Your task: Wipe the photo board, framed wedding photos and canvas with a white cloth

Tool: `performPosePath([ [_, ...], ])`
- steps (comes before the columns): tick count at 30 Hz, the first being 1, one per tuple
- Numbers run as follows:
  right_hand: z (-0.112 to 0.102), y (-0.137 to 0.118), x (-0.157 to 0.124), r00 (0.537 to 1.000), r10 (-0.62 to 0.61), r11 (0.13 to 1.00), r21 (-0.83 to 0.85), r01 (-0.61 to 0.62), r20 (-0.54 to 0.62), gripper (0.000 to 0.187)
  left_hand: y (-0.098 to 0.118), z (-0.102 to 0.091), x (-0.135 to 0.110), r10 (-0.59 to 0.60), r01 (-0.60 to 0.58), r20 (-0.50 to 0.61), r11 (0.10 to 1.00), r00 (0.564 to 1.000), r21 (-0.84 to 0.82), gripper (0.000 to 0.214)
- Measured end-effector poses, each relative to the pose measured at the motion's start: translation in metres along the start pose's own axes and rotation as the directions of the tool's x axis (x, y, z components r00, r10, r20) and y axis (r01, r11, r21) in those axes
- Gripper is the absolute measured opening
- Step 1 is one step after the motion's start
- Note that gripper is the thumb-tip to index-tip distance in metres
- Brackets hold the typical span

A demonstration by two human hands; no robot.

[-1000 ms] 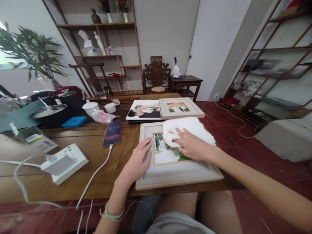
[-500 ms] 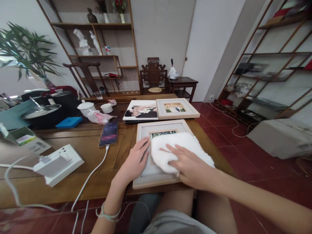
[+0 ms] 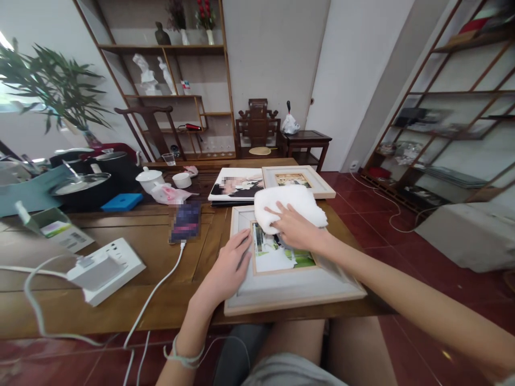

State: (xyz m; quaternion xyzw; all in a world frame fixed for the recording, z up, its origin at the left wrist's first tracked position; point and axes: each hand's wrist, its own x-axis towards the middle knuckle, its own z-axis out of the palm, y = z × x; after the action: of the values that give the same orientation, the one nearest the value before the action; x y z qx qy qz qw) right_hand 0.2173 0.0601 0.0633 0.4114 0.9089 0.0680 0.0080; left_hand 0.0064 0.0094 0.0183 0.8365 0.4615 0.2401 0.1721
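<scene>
A large pale wooden picture frame [image 3: 289, 289] with a photo in it lies flat at the near edge of the wooden table [image 3: 132, 252]. My left hand [image 3: 227, 268] lies flat on the frame's left border, fingers stretched out. My right hand [image 3: 293, 228] presses a white fluffy cloth [image 3: 289, 206] down on the frame's upper part, fingers spread over it. Behind this frame lie a smaller framed photo [image 3: 300, 179] and a frameless photo print [image 3: 235, 185].
A phone [image 3: 185, 221] on a white cable lies left of the frame. A white power strip [image 3: 107, 268], a blue box [image 3: 122, 201], bowls, pots and a tissue box stand on the table's left. Shelves, chairs and a plant line the room.
My right hand has slid the cloth from the frame's lower middle up to its top edge, uncovering the photo. The left hand has stayed on the left border.
</scene>
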Motion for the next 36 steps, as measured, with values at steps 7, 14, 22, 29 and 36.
performPosePath([
  [7, -0.032, -0.059, -0.076, 0.976, -0.153, 0.975, 0.186, 0.123, 0.157, 0.037, -0.001, 0.003, 0.0, -0.003, 0.003, -0.021, 1.0, 1.0, 0.003, 0.044],
  [14, -0.036, -0.099, -0.101, 0.968, -0.166, 0.939, 0.329, 0.096, 0.191, 0.035, -0.002, 0.004, 0.0, 0.018, -0.018, -0.029, 1.0, 0.999, 0.005, 0.044],
  [22, -0.008, -0.034, -0.042, 0.985, 0.144, 0.986, 0.076, -0.152, 0.095, 0.056, -0.001, 0.002, 0.0, 0.013, -0.013, -0.032, 1.0, 0.999, -0.009, 0.043],
  [29, -0.007, 0.006, 0.018, 0.993, 0.1, 0.995, 0.011, -0.101, 0.07, 0.056, -0.002, 0.002, 0.0, 0.004, -0.005, -0.048, 1.0, 0.999, -0.026, 0.042],
  [36, -0.019, -0.043, -0.035, 0.979, -0.118, 0.987, 0.128, 0.097, 0.167, 0.045, -0.003, 0.005, 0.001, 0.002, -0.005, -0.077, 0.999, 0.997, -0.037, 0.042],
])
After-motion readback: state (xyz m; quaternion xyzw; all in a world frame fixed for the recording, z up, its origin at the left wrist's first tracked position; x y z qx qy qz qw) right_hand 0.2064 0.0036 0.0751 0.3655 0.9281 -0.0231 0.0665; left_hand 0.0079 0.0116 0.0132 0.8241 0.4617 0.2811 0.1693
